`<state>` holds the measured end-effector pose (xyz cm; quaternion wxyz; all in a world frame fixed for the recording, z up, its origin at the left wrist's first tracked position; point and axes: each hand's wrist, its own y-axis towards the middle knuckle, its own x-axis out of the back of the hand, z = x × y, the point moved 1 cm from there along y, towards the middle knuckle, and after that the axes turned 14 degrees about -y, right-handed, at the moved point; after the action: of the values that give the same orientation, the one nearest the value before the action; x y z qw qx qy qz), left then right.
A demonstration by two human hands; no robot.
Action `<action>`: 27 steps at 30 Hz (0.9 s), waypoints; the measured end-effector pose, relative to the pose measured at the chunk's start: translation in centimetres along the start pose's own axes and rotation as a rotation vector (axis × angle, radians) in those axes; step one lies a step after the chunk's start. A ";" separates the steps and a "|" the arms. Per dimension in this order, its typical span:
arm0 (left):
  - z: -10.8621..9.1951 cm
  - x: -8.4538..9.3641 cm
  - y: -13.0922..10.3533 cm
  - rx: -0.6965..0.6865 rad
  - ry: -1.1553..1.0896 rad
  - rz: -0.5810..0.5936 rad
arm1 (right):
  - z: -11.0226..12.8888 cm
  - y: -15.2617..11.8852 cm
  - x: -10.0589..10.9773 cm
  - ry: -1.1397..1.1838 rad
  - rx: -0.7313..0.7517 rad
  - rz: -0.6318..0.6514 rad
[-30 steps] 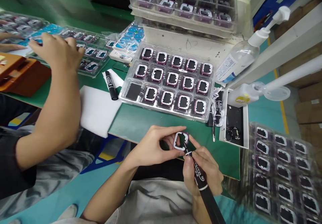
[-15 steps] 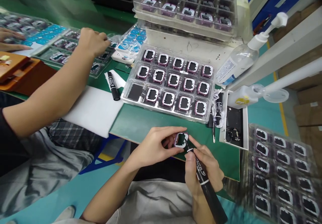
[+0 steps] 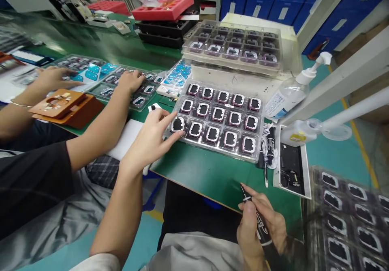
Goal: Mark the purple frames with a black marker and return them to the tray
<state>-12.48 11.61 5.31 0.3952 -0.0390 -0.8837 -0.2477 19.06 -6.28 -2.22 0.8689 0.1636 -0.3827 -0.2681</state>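
My left hand (image 3: 148, 139) is at the front left corner of a clear plastic tray (image 3: 209, 147). Its thumb and index finger are spread on either side of a watch case frame (image 3: 178, 124), white-rimmed and purple-sided, which sits in the corner compartment. Whether the fingertips still touch the frame is hard to tell. Similar frames (image 3: 219, 114) fill the other compartments. Low at the right, my right hand (image 3: 263, 222) grips a black marker pen (image 3: 261, 226), its tip pointing up and left over the table edge.
Beside me on the left, a co-worker's hands (image 3: 132, 80) reach over other trays, near an orange fixture (image 3: 65, 106). Behind my tray stand stacked trays (image 3: 232, 62). To the right are a pump bottle (image 3: 288, 90), tweezers (image 3: 266, 173), another marker (image 3: 270, 149) and a tray of frames (image 3: 337, 218).
My left hand has carried the frame from in front of me to the tray's front left compartment, which was vacant. The marker has come away from the frame in my right hand. The view has tilted up.
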 end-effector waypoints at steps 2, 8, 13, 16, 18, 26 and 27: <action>0.7 -0.1 0.5 0.022 0.045 0.056 | -0.6 -0.3 0.1 0.020 0.027 0.018; -0.2 -0.7 0.2 0.009 0.071 0.019 | -2.5 -1.0 0.5 -0.042 0.073 0.056; -1.3 -2.5 1.0 -0.001 -0.051 -0.052 | -2.2 -0.9 0.3 -0.020 0.081 0.023; -1.5 -4.1 2.0 0.063 -0.071 0.010 | -2.1 -0.9 0.1 0.020 0.073 -0.020; -1.7 -4.8 2.6 0.118 -0.054 -0.004 | -1.9 -0.9 -0.2 0.037 0.069 -0.014; -2.7 -4.9 2.3 0.116 -0.157 -0.113 | 0.9 -0.7 -1.1 0.103 -0.012 -0.240; -2.8 -5.1 2.0 0.107 -0.200 -0.123 | 0.9 -0.7 -1.0 0.094 -0.024 -0.222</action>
<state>-6.55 12.69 4.06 0.2905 0.0121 -0.9314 -0.2188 17.62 -6.32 -2.53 0.8526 0.2071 -0.3181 -0.3591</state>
